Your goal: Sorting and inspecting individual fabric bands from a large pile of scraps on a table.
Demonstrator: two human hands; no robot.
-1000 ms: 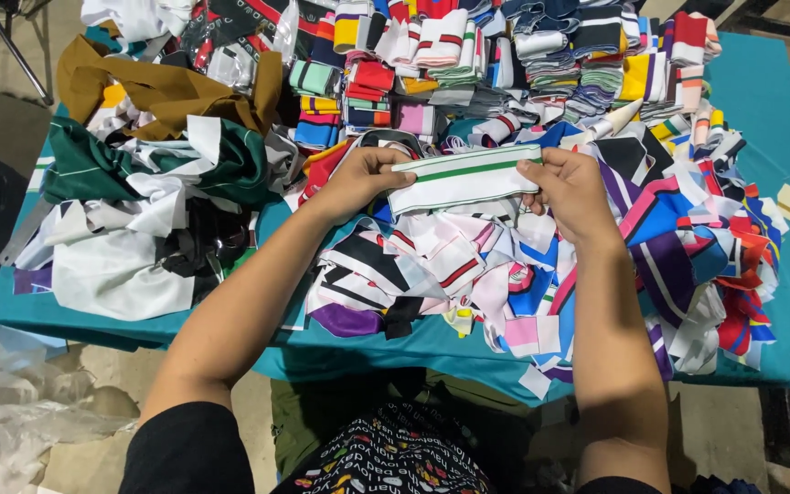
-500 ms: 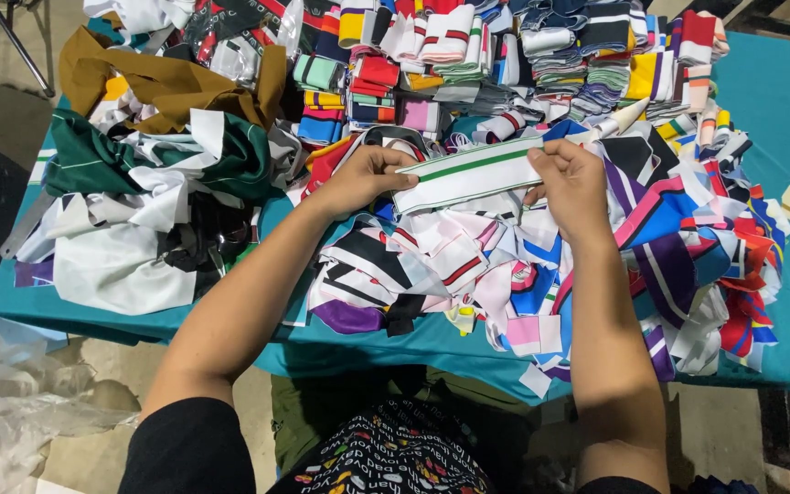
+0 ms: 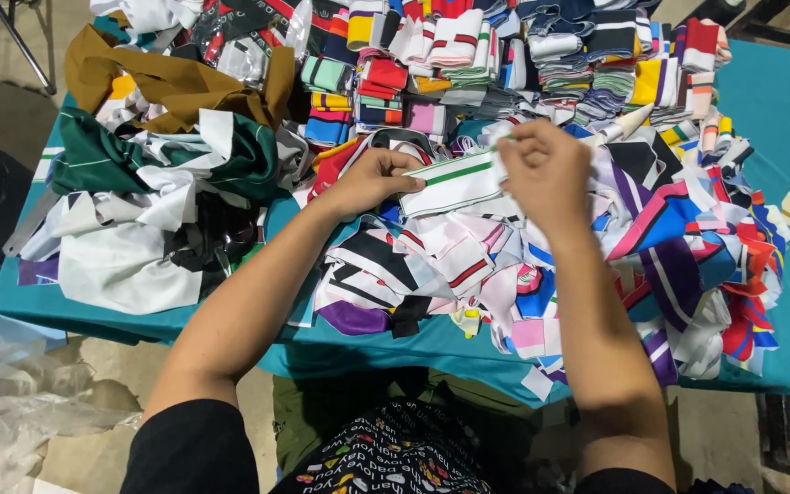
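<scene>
While both hands grip it, the white knit fabric strip with a green stripe [image 3: 457, 179] stretches between them, above the heap of striped fabric pieces [image 3: 468, 265] on the teal table [image 3: 779, 302]. Its left end is pinched by the left hand [image 3: 372, 180], its right end by the right hand [image 3: 549, 169]. Folded striped stacks [image 3: 505, 55] lie beyond the strip; a brown cloth [image 3: 176, 87] lies well to its left.

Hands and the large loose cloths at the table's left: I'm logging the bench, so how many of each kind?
Hands: 2, the left hand and right hand, both gripping one white green-striped band
Brown cloth: 1
Dark green cloth: 1
Total: 5
</scene>
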